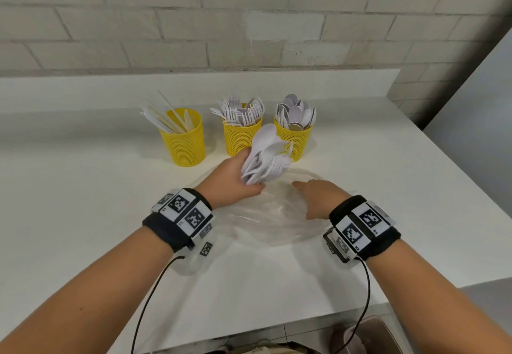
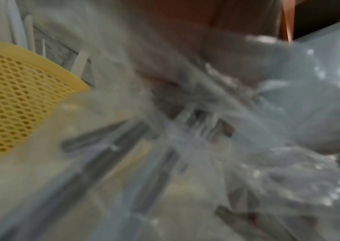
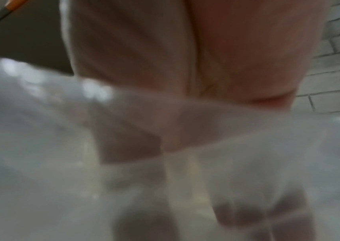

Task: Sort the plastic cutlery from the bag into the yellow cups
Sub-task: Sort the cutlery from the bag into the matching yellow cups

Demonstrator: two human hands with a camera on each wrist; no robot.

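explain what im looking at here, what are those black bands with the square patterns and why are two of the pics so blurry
No machine here: a person sorts plastic cutlery with bare hands. The black bands are wrist straps carrying patterned markers and a small camera each. The sharp picture comes from a camera on the head; the two blurry ones come from those wrist cameras, pressed close to a clear plastic bag. On the white counter stand three yellow cups: knives in the left cup, forks in the middle cup, spoons in the right cup. The left hand grips a mixed bundle of cutlery. The right hand rests on the bag.
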